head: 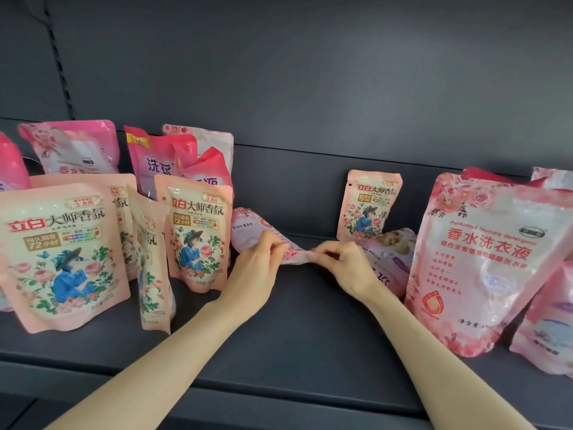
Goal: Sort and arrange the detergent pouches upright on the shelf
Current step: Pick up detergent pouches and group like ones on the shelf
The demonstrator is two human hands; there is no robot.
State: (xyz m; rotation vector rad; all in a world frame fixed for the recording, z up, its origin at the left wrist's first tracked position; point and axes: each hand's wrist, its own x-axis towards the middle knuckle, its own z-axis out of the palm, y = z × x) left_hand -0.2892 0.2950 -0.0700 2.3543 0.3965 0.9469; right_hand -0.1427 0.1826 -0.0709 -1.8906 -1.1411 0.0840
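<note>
A pale pink rose-print pouch (252,226) lies on its side in the middle of the dark shelf (294,330). My left hand (257,268) and my right hand (344,268) both pinch its near edge. Peach flower-print pouches stand upright at the left, the largest (62,259) in front, another (198,234) beside my left hand. A small peach pouch (369,206) stands alone at the back. A big pink rose pouch (490,259) stands at the right.
Magenta pouches (161,162) and a pink one (74,147) stand in the back row at the left. A lilac pouch (390,256) lies flat behind my right hand. More pink pouches (548,324) crowd the far right. The shelf's back panel (310,88) rises behind.
</note>
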